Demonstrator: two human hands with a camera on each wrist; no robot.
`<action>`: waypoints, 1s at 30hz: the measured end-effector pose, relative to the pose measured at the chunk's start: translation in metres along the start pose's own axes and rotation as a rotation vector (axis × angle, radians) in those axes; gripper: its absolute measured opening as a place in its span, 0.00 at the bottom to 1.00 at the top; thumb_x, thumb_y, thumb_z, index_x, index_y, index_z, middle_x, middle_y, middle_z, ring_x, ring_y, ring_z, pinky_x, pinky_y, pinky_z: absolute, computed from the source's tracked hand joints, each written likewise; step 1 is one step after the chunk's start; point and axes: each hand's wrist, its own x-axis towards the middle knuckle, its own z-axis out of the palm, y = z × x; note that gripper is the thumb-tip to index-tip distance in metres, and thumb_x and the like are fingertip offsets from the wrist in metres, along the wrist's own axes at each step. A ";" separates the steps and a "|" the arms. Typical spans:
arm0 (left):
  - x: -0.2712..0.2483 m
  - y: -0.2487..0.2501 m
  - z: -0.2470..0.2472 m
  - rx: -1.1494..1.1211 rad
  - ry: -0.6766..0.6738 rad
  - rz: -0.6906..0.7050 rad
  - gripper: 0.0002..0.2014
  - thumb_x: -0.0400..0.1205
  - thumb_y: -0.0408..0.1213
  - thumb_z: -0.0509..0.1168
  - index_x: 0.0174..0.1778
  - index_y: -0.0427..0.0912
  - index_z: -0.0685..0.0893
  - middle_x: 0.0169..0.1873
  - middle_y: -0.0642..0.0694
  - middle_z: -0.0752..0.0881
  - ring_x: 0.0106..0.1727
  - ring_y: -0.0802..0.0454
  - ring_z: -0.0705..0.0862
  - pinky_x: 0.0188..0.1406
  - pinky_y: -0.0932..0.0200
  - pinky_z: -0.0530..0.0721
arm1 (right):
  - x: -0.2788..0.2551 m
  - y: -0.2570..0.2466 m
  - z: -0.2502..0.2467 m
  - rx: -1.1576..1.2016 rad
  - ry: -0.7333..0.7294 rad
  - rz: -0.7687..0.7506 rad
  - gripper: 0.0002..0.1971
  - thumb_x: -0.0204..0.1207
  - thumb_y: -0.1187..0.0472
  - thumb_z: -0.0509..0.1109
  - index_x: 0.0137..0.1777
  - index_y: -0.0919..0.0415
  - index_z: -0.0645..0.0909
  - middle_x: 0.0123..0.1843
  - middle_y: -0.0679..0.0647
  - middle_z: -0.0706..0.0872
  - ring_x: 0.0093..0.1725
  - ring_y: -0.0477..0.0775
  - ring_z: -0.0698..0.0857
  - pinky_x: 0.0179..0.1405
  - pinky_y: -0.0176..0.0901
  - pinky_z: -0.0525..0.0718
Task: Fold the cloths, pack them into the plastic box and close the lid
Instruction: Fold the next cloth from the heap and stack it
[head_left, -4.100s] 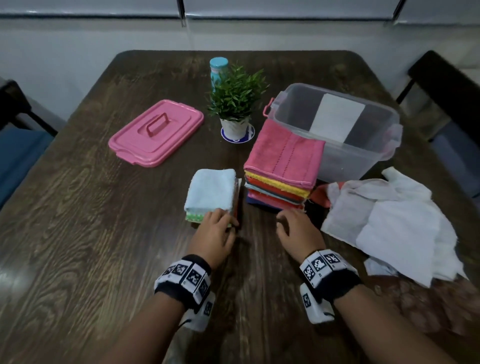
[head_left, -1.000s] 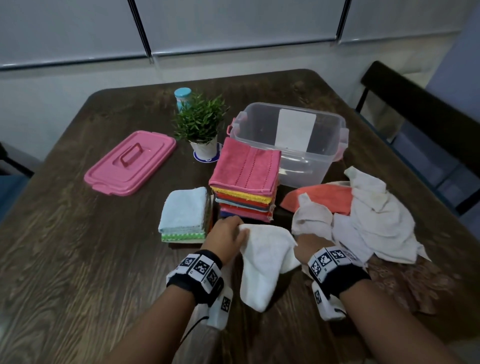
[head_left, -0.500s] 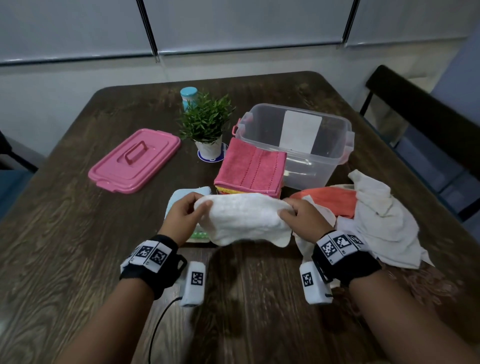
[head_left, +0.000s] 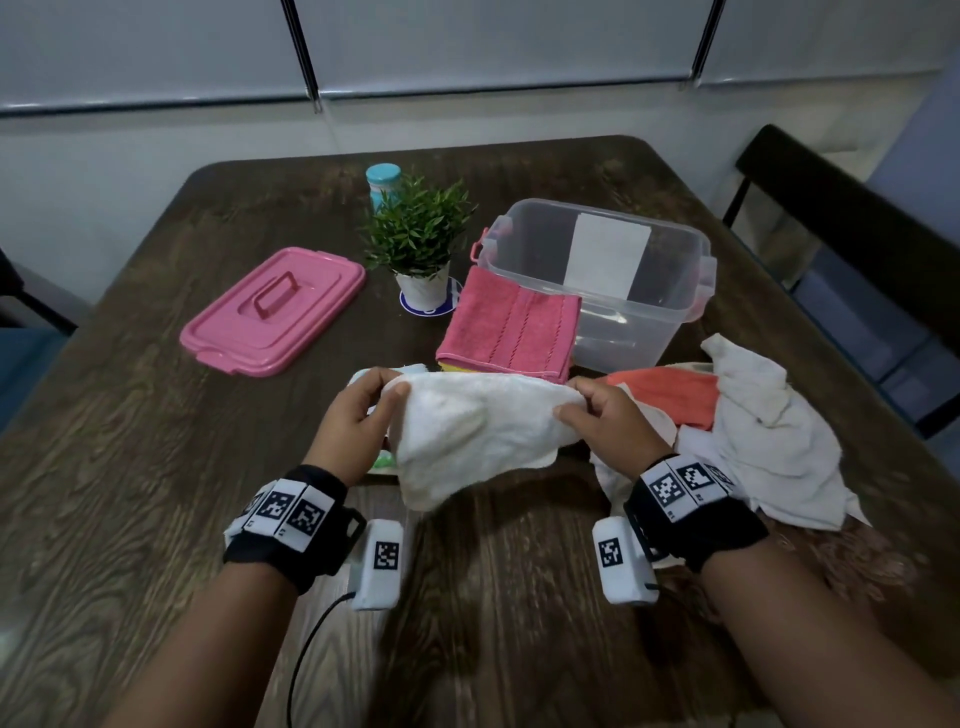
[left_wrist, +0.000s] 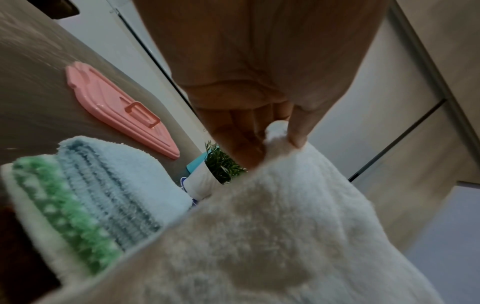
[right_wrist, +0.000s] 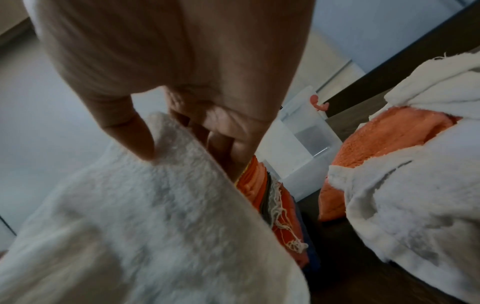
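Observation:
A white cloth (head_left: 478, 431) hangs in the air between my hands above the table's near middle. My left hand (head_left: 363, 410) pinches its left top corner (left_wrist: 278, 135), and my right hand (head_left: 597, 415) pinches its right top corner (right_wrist: 161, 142). Behind it stands a stack of folded cloths topped by a pink one (head_left: 511, 327). A smaller folded stack, light blue over green (left_wrist: 103, 195), sits to the left and is mostly hidden in the head view. The clear plastic box (head_left: 654, 291) stands open behind the stacks. Its pink lid (head_left: 275, 309) lies at the far left.
Loose white cloths (head_left: 769, 431) and an orange cloth (head_left: 670, 395) lie heaped at the right. A small potted plant (head_left: 421, 244) and a teal-capped bottle (head_left: 383, 183) stand behind the stacks. A dark chair (head_left: 857, 234) is beyond the table's right edge.
Both hands picked a white cloth from the right heap, lifted it and spread it between them. Over the last half second it stays stretched, nearly still.

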 end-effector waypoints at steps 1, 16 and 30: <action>-0.004 -0.003 0.000 0.013 -0.017 -0.006 0.13 0.79 0.52 0.61 0.41 0.46 0.82 0.34 0.58 0.81 0.36 0.60 0.78 0.31 0.60 0.80 | -0.002 0.001 0.001 -0.010 -0.039 0.015 0.06 0.80 0.66 0.66 0.51 0.59 0.83 0.43 0.49 0.87 0.45 0.46 0.84 0.44 0.37 0.80; -0.027 -0.063 0.020 0.345 -0.248 -0.425 0.15 0.84 0.39 0.64 0.30 0.44 0.80 0.18 0.53 0.80 0.20 0.57 0.79 0.26 0.64 0.78 | -0.009 0.057 0.038 -0.523 -0.197 0.259 0.06 0.77 0.61 0.67 0.48 0.62 0.83 0.48 0.57 0.86 0.49 0.58 0.83 0.44 0.44 0.75; -0.047 -0.065 0.032 0.328 -0.125 -0.336 0.04 0.81 0.39 0.69 0.44 0.46 0.88 0.46 0.50 0.75 0.43 0.60 0.78 0.46 0.70 0.74 | -0.015 0.076 0.042 -0.592 0.029 0.248 0.05 0.80 0.59 0.65 0.48 0.54 0.83 0.39 0.49 0.80 0.40 0.53 0.82 0.38 0.41 0.74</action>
